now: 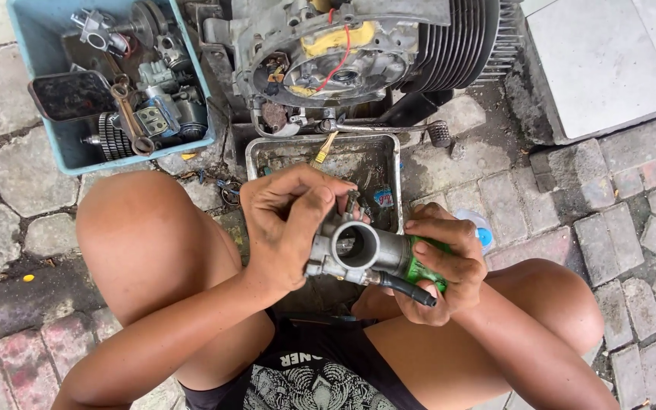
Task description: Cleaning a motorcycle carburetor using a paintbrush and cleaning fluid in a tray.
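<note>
On the paving stones ahead of the knees, a blue plastic tub (pixel 39 23) sat packed with greasy engine bits: a connecting rod (pixel 127 114), a toothed sprocket (pixel 111 137), a dark rectangular cover (pixel 70 93) and a jumble of small castings (too tangled to sort out one by one). Just to its right a shallow metal tray (pixel 398 175) lay under the engine block (pixel 358 45), holding grime, a brush with a pale handle (pixel 325 148) and a little printed sachet (pixel 383 198). The engine itself showed its open side, yellow coil and red wire in view, cooling fins off to the right.

And down in the middle, between the bare knees, there was the carburettor (pixel 358 250), held up over the near edge of the tray, round bore facing the camera. The left hand (pixel 286 224) curled over the top of it, fingers bent down tight onto the upper fittings, thumb pressed along the body. The right hand (pixel 446 262) wrapped the other end, clamping a green piece (pixel 419 269) against the metal barrel, with a black hose (pixel 408 288) poking out beneath its fingers. Both wrists were bent inward.
</note>
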